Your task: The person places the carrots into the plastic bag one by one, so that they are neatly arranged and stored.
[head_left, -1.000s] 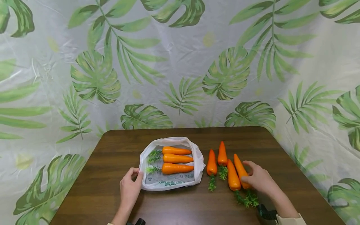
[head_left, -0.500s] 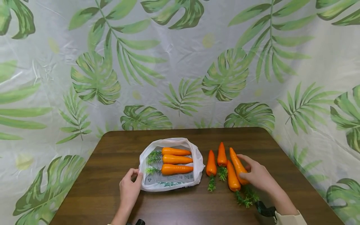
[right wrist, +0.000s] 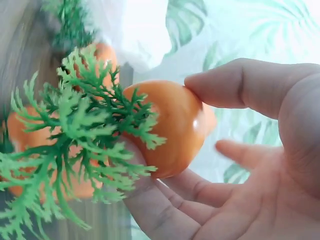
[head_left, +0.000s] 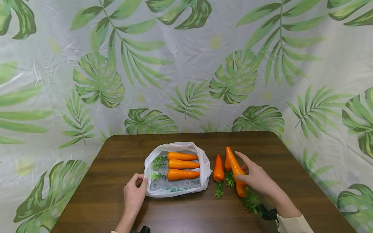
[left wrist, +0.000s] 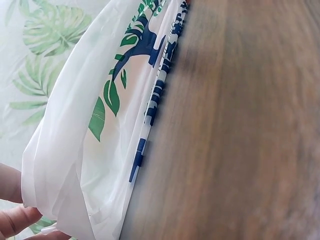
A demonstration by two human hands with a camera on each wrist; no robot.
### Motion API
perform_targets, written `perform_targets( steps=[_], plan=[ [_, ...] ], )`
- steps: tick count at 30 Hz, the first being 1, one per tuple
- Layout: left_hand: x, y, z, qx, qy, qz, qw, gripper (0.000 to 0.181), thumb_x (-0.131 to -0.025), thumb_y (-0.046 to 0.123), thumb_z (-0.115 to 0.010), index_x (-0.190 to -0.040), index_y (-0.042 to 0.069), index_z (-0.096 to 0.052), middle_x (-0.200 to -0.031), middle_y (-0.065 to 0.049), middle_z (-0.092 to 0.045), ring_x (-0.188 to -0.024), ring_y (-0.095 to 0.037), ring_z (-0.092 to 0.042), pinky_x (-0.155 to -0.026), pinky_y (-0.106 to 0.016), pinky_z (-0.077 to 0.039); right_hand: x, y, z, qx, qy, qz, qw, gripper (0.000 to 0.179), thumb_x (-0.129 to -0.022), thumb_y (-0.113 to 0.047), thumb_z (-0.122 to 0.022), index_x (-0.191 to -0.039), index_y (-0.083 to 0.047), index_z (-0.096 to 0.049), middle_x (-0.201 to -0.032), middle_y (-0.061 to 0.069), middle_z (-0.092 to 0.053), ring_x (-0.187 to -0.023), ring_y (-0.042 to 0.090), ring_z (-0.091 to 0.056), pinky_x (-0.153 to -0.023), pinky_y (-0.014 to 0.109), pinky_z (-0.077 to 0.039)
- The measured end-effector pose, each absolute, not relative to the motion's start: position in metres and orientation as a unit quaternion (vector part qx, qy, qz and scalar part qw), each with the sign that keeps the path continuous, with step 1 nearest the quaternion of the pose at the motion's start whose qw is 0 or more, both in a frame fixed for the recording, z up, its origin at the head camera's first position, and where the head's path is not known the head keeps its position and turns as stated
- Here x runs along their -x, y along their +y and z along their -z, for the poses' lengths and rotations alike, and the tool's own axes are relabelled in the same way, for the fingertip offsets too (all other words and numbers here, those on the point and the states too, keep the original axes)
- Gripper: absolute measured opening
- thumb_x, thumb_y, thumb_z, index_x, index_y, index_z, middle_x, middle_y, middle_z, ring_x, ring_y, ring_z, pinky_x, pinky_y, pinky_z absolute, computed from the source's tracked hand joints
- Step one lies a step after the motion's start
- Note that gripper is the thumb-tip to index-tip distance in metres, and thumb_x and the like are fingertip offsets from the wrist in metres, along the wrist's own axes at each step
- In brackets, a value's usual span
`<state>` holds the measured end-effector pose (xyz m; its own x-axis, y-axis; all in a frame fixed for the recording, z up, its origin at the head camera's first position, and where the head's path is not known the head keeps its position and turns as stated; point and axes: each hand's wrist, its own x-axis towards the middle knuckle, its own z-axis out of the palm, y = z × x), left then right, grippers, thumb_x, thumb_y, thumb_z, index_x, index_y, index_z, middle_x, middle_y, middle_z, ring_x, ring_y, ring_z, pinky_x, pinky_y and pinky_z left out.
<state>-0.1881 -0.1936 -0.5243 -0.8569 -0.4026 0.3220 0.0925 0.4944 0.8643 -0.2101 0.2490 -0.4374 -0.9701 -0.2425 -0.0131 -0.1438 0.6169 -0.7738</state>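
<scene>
A white plastic bag (head_left: 206, 173) lies with its mouth spread wide, and 3 orange carrots (head_left: 183, 174) with green tops rest inside. My left hand (head_left: 135, 191) pinches the bag's left rim between thumb and fingers. In the left wrist view the bag's side (left wrist: 60, 145) shows green and dark blue print. My right hand (head_left: 259, 178) grips another carrot (head_left: 233, 161), raised over the loose ones, its tip pointing away. The right wrist view shows its blunt end (right wrist: 175, 135) between thumb and fingers, with feathery greens (right wrist: 75, 135) hanging from it.
Right of the bag, a loose carrot (head_left: 218, 171) lies on the dark wooden table (head_left: 180, 216). Another carrot (head_left: 227, 165) and a third carrot (head_left: 241, 191) are partly hidden by the held one. A leaf-patterned sheet (head_left: 186, 64) hangs behind the table.
My right hand has lifted the rightmost carrot and carried it left and away from me, over its neighbours. My left hand and the bag have stayed put.
</scene>
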Motion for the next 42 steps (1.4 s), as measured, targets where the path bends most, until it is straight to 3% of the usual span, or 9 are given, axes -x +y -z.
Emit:
perform_targets(
  steps=[5, 10, 16, 18, 23, 26, 36, 42],
  plan=[
    [0.188, -0.194, 0.524, -0.094, -0.827, 0.497, 0.246, 0.003, -0.092, 0.011, -0.071, -0.091, 0.008, -0.069, -0.103, -0.013, -0.075, -0.105, -0.034, -0.069, -0.092, -0.053, -0.047, 0.207, 0.234, 0.435, 0.141, 0.882, 0.444, 0.075, 0.073, -0.093, -0.008, -0.063, -0.154, -0.038, -0.037, -0.119, 0.021, -0.058, -0.065, 0.024, -0.058, -0.054, 0.037, -0.051],
    [0.187, -0.194, 0.524, -0.096, -0.827, 0.499, 0.241, 0.004, -0.092, 0.011, -0.071, -0.092, 0.008, -0.069, -0.104, -0.014, -0.074, -0.105, -0.034, -0.069, -0.093, -0.053, -0.048, 0.205, 0.222, 0.432, 0.164, 0.858, 0.477, 0.098, 0.054, -0.098, -0.007, -0.056, -0.147, -0.029, -0.051, -0.119, 0.020, -0.054, -0.062, 0.025, -0.052, -0.056, 0.035, -0.048],
    [0.186, -0.194, 0.524, -0.096, -0.826, 0.497, 0.248, 0.003, -0.092, 0.011, -0.072, -0.091, 0.008, -0.070, -0.102, -0.013, -0.075, -0.104, -0.034, -0.069, -0.092, -0.053, -0.048, 0.208, 0.207, 0.431, 0.179, 0.828, 0.519, 0.110, 0.044, -0.100, -0.008, -0.057, -0.142, -0.021, -0.055, -0.100, 0.018, -0.052, -0.062, 0.026, -0.050, -0.055, 0.035, -0.048],
    [0.187, -0.195, 0.524, -0.096, -0.826, 0.496, 0.250, 0.003, -0.092, 0.011, -0.072, -0.091, 0.008, -0.069, -0.102, -0.012, -0.075, -0.104, -0.034, -0.070, -0.092, -0.053, -0.047, 0.208, 0.201, 0.430, 0.185, 0.825, 0.523, 0.112, 0.042, -0.100, -0.011, -0.060, -0.140, -0.021, -0.056, -0.102, 0.018, -0.056, -0.064, 0.027, -0.054, -0.057, 0.036, -0.051],
    [0.188, -0.196, 0.525, -0.094, -0.826, 0.494, 0.256, 0.003, -0.091, 0.011, -0.072, -0.089, 0.009, -0.069, -0.101, -0.011, -0.075, -0.103, -0.033, -0.070, -0.092, -0.052, -0.047, 0.211, 0.187, 0.432, 0.185, 0.798, 0.558, 0.130, 0.046, -0.098, -0.023, -0.068, -0.141, -0.018, -0.055, -0.117, 0.019, -0.062, -0.090, 0.033, -0.065, -0.074, 0.045, -0.057],
    [0.188, -0.196, 0.526, -0.095, -0.825, 0.494, 0.257, 0.004, -0.091, 0.011, -0.072, -0.089, 0.010, -0.069, -0.100, -0.011, -0.075, -0.103, -0.033, -0.070, -0.092, -0.052, -0.047, 0.212, 0.175, 0.433, 0.172, 0.781, 0.584, 0.140, 0.048, -0.094, -0.027, -0.073, -0.139, -0.021, -0.057, -0.117, 0.019, -0.062, -0.097, 0.035, -0.065, -0.079, 0.047, -0.057],
    [0.188, -0.195, 0.525, -0.095, -0.824, 0.497, 0.257, 0.005, -0.093, 0.013, -0.071, -0.090, 0.009, -0.069, -0.103, -0.010, -0.075, -0.105, -0.032, -0.069, -0.092, -0.052, -0.049, 0.222, 0.124, 0.437, 0.183, 0.743, 0.629, 0.137, 0.045, -0.092, -0.022, -0.076, -0.134, -0.019, -0.061, -0.125, 0.018, -0.055, -0.100, 0.034, -0.065, -0.077, 0.044, -0.058],
    [0.188, -0.195, 0.523, -0.090, -0.821, 0.503, 0.253, 0.005, -0.093, 0.012, -0.071, -0.090, 0.008, -0.069, -0.103, -0.010, -0.074, -0.105, -0.033, -0.069, -0.093, -0.052, -0.048, 0.226, 0.096, 0.444, 0.153, 0.728, 0.654, 0.139, 0.049, -0.090, -0.026, -0.078, -0.134, -0.014, -0.060, -0.118, 0.019, -0.054, -0.097, 0.031, -0.065, -0.081, 0.047, -0.057]
  ],
)
